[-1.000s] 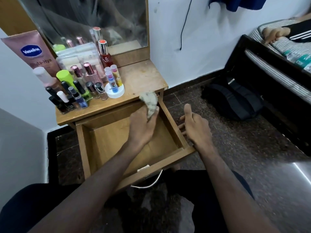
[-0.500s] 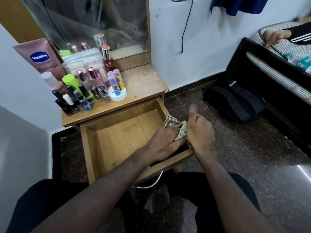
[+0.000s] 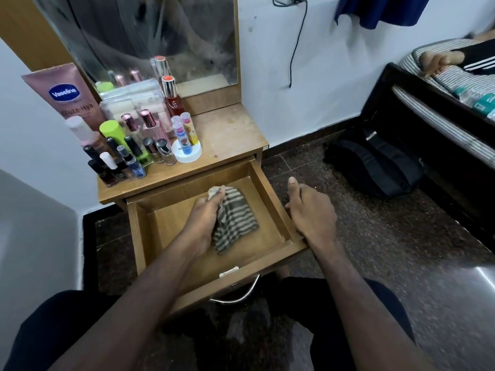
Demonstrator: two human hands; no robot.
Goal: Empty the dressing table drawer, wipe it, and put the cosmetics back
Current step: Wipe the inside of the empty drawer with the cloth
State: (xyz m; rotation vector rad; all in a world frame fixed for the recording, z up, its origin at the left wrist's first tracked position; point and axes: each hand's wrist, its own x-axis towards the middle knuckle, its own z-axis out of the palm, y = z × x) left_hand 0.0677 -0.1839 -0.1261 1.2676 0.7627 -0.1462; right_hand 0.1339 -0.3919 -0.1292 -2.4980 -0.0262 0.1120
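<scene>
The wooden drawer (image 3: 270, 195) of the dressing table is pulled out, and only the cloth lies inside it. My left hand (image 3: 203, 218) is in the middle of the drawer, closed on a grey-and-white striped cloth (image 3: 235, 218) that rests on the drawer floor. My right hand (image 3: 310, 210) grips the drawer's right side wall, thumb raised. The cosmetics (image 3: 134, 145), several bottles, nail polishes and tubes, stand crowded on the left half of the table top (image 3: 230, 135).
A pink Vaseline tube (image 3: 67, 95) leans on the left wall beside the mirror (image 3: 150, 36). A black backpack (image 3: 375, 164) lies on the dark floor to the right, next to a dark bed frame (image 3: 428, 129) where a person lies. The drawer handle (image 3: 235, 297) points at my knees.
My left hand has carried the cloth from the drawer's front right corner to its middle, and the cloth has spread out. My right hand let go of the cloth and now holds the drawer's side wall.
</scene>
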